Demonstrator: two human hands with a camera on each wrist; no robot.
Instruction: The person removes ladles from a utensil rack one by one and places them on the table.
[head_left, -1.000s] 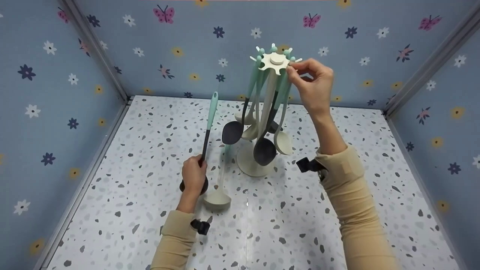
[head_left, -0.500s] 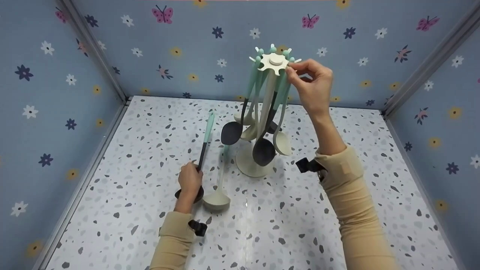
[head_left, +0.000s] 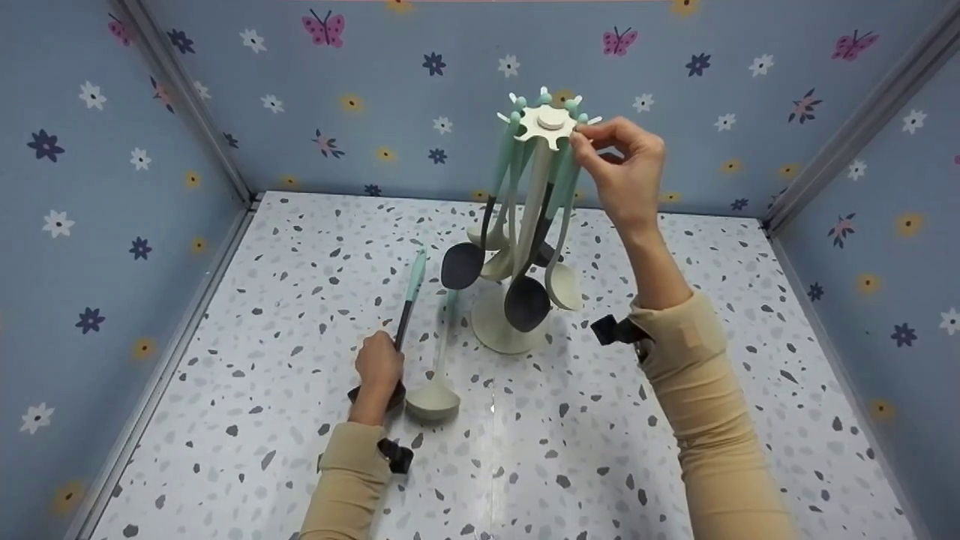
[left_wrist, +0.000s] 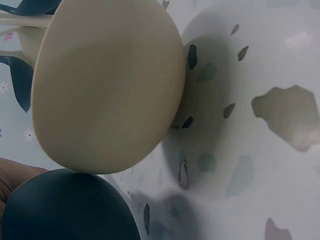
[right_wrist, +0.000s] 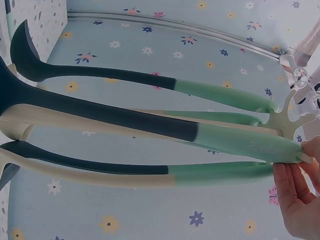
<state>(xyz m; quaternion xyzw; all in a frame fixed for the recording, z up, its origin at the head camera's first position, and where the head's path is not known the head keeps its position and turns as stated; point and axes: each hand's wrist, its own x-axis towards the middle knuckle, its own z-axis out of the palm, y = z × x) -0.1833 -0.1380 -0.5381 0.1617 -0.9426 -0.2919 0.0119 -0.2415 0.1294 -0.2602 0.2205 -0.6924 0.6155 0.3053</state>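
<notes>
In the head view my left hand [head_left: 379, 366] grips the dark shaft of a black ladle [head_left: 414, 281] with a mint handle, low near its bowl, which the hand and wrist partly hide. A cream ladle [head_left: 433, 399] lies beside it; in the left wrist view the cream bowl [left_wrist: 107, 95] fills much of the frame, touching or nearly touching the dark bowl [left_wrist: 70, 207]. My right hand [head_left: 626, 169] pinches the mint handle end of a black spoon [head_left: 527, 304] at the rim of the cream utensil rack [head_left: 551, 120]. The right wrist view shows that handle [right_wrist: 245, 145] between fingertips and thumb.
Other utensils hang around the rack, among them a black turner-like one [head_left: 463, 265] and a cream spoon [head_left: 564, 286]. The rack's round base [head_left: 499, 334] stands on the speckled tabletop [head_left: 600, 465]. Patterned blue walls [head_left: 390, 82] enclose the back and sides.
My left hand has drawn the black ladle toward me and slightly left, and its mint handle end now sits lower in the head view. The right hand keeps its place at the rack.
</notes>
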